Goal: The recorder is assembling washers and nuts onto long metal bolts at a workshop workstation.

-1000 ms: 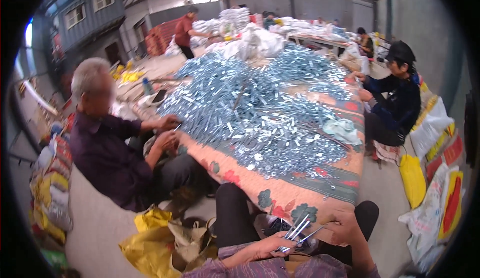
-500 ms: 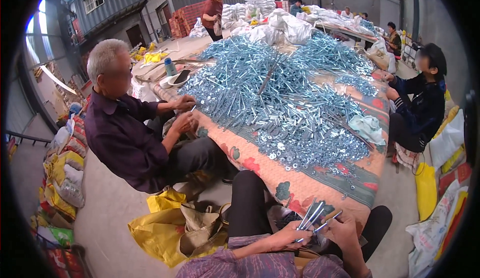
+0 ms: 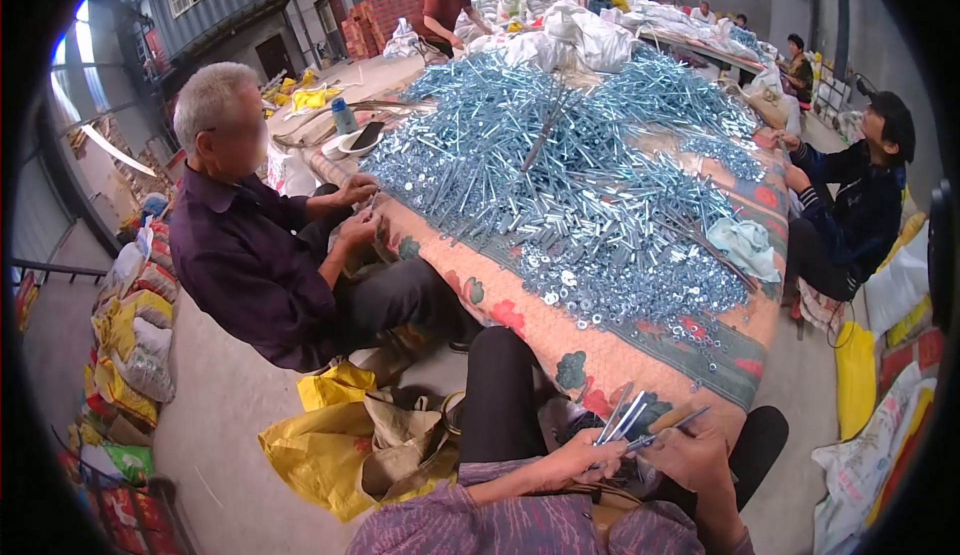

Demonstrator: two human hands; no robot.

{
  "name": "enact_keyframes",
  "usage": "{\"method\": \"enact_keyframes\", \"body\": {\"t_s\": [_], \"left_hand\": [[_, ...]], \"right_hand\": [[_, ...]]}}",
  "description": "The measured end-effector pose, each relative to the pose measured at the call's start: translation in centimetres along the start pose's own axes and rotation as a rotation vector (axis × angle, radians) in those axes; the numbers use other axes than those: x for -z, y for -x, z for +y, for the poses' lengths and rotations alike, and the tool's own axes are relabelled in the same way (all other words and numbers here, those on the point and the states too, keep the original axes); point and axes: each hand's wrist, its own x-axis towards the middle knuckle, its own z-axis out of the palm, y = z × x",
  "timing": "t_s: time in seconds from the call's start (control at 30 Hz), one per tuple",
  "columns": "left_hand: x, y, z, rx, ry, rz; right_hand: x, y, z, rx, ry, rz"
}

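My left hand (image 3: 585,457) is closed around several long silver bolts (image 3: 627,419) that fan out upward from its fingers. Close beside it, my right hand (image 3: 692,457) grips another long bolt (image 3: 694,416), whose lower end reaches the left fingers. A tan cover (image 3: 672,416) sits on a finger of the right hand. Both hands are low over my lap, just before the near edge of a table spread with a flowered cloth (image 3: 530,340). On the cloth lies a big heap of bluish metal bolts (image 3: 560,155), with loose washers and nuts (image 3: 600,290) along its near side.
A person in a dark shirt (image 3: 240,255) sits at the left and another in a dark jacket (image 3: 850,205) at the right. A pale cloth (image 3: 745,247) lies by the heap. A yellow sack (image 3: 315,455) is on the floor beside my knee. Filled bags (image 3: 145,355) line the left.
Both of my hands stay together, with the right-hand bolt shifted slightly up and right. The standing person at the back has bent forward. The person at the left has lowered their hands a little.
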Motion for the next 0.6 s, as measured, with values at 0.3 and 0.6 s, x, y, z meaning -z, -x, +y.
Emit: {"method": "enact_keyframes", "body": {"t_s": [0.3,0.6], "left_hand": [[-0.3,0.0,-0.5,-0.002,0.128,0.091],[-0.2,-0.5,-1.1,-0.048,-0.042,0.176]], "right_hand": [[0.1,-0.1,1.8,0.004,0.022,0.005],[0.0,-0.3,2.3,-0.102,0.164,0.135]]}}
